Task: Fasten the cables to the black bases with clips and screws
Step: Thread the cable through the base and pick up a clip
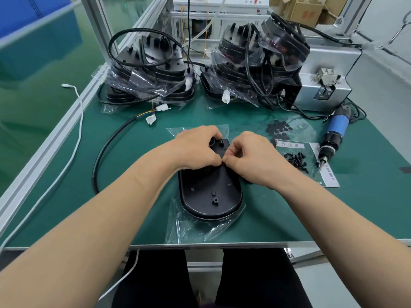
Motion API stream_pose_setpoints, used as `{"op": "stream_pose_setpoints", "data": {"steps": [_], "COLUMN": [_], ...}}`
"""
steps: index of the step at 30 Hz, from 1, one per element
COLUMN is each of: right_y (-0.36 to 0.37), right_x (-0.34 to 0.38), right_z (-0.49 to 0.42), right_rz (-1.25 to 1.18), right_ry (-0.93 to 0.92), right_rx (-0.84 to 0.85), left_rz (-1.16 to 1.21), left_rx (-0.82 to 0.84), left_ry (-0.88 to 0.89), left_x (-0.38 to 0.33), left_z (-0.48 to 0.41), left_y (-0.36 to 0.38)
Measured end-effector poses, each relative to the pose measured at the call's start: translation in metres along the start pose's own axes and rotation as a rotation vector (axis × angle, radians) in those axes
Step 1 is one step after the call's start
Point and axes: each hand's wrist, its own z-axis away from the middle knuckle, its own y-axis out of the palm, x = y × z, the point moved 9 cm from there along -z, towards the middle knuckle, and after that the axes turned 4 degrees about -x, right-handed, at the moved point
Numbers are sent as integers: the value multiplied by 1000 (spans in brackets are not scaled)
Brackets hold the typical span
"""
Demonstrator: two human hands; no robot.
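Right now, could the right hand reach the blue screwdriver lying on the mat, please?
Probably yes: the screwdriver lies right of the right hand, with only loose screws between, though that hand is curled over the black base.

Single view: head-worn, wide-angle. Faces forward and down across near edge of desk (333, 218). Close range: forearms fill lower frame, left hand (195, 150) and right hand (255, 158) meet mid-frame over black base (209, 194). Desk edges bow toward frame borders.

You are at a factory assembly station: a green-matted workbench (266, 223) framed in aluminium extrusion (40, 150). Your electric screwdriver (333, 134), screw feeder (329, 85) and stacks of bagged black bases (151, 70) crowd it, with cardboard boxes (304, 10) behind.
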Motion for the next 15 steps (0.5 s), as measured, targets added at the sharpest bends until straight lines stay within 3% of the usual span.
{"op": "stream_pose_setpoints", "data": {"steps": [7, 15], "right_y": [0, 6], "right_x": [-16, -25], "right_z": [-1, 9], "right_rz": [-61, -290], "right_ry": [36, 96], "right_rx": [-37, -43], "left_rz": [76, 102], "left_rx": [5, 38], "left_ry": [0, 28], "left_x": [5, 6], "left_z": [-3, -2], "left_y": [3, 2]}}
